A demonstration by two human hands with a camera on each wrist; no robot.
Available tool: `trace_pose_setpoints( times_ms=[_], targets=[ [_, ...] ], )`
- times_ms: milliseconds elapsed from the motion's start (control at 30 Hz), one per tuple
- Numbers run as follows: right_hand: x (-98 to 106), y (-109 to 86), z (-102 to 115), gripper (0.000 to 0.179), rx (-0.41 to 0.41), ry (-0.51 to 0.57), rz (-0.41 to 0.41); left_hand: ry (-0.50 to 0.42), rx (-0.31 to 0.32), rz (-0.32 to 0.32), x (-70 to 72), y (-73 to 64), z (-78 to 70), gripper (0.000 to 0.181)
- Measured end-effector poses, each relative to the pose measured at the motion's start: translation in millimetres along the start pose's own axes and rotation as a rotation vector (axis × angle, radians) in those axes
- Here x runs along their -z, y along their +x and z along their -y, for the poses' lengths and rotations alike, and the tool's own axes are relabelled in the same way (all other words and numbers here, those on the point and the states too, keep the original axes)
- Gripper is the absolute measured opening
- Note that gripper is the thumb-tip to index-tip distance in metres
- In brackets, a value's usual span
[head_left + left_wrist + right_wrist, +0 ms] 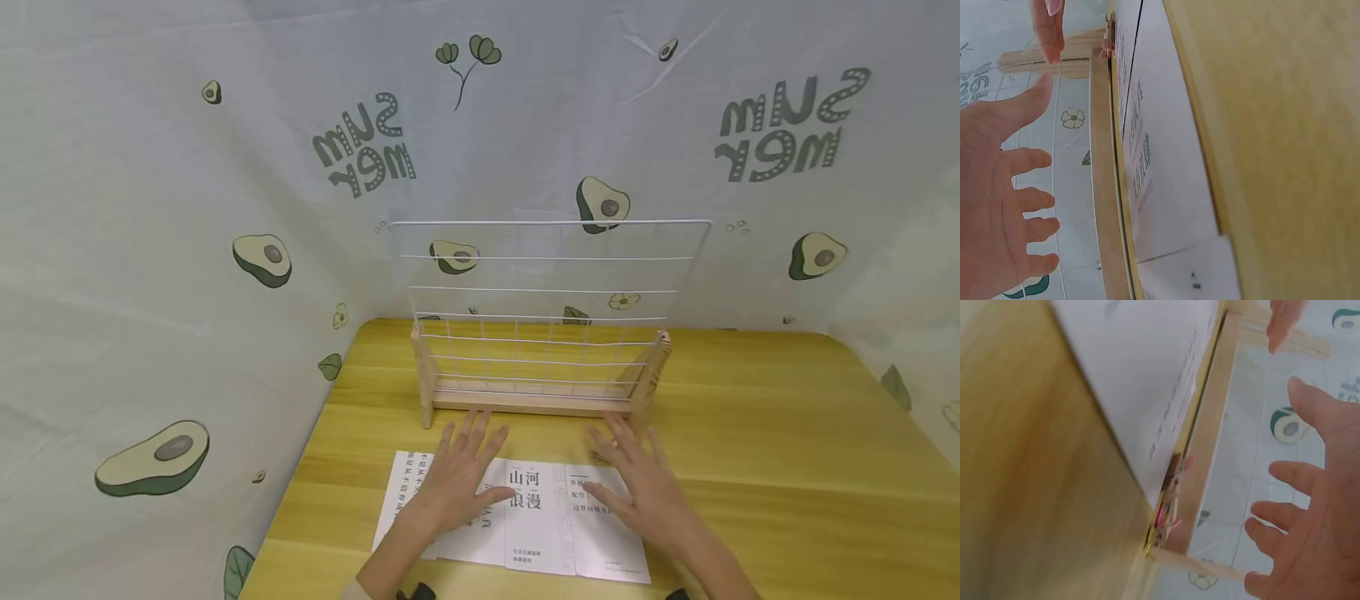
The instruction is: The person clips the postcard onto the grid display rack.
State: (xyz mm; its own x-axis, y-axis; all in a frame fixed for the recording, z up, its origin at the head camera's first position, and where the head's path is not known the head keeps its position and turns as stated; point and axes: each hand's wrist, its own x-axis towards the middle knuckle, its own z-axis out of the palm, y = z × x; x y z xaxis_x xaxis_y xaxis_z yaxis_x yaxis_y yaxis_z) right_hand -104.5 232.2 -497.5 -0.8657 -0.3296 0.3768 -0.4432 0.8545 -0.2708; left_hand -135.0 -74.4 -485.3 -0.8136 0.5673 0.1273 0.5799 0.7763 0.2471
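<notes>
My left hand (pixel 459 483) hovers over the left part of a row of white printed cards (pixel 538 533), fingers spread and holding nothing. Above the right end of the row is my right hand (pixel 643 492), its fingers likewise apart and nothing in its grasp. Both palms show bare in the wrist views. The cards carry dark printed characters and lie edge to edge, the hands hiding part of the print. Just beyond the fingertips stands a rack of white wire with a wooden base (pixel 532 403) and wooden ends. Small clustered items, one bright pink, (pixel 1169 503) lie beside that base, mostly hidden by my right hand in the head view.
Under everything is a yellow wood-grain table (pixel 780 433), stretching to the right of the rack. A pale cloth (pixel 525 150) with avocado prints hangs behind and at the sides. The rack's wire panel (pixel 551 258) rises upright at the back.
</notes>
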Motion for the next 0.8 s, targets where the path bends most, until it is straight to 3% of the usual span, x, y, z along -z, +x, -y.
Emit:
trace_pose_setpoints(
  times_ms=[200, 400, 567, 800],
  targets=[
    [3.1, -5.3, -15.1, 0.069, -0.022, -0.013, -0.125, -0.001, -0.047, 0.053, -5.1, 9.7, -15.2, 0.085],
    [3.2, -12.1, -29.5, 0.060, -0.092, 0.075, -0.179, 0.049, -0.108, 0.065, -16.7, 19.0, -32.5, 0.082],
    [4.5, -14.2, -39.0, 0.050, -0.152, 0.156, -0.183, 0.073, -0.152, 0.049, -27.4, 28.7, -43.8, 0.078],
    [7.5, -14.1, -49.6, 0.041, -0.247, 0.157, -0.129, 0.120, -0.162, 0.119, -33.2, 42.3, -60.9, 0.083]
  ],
)
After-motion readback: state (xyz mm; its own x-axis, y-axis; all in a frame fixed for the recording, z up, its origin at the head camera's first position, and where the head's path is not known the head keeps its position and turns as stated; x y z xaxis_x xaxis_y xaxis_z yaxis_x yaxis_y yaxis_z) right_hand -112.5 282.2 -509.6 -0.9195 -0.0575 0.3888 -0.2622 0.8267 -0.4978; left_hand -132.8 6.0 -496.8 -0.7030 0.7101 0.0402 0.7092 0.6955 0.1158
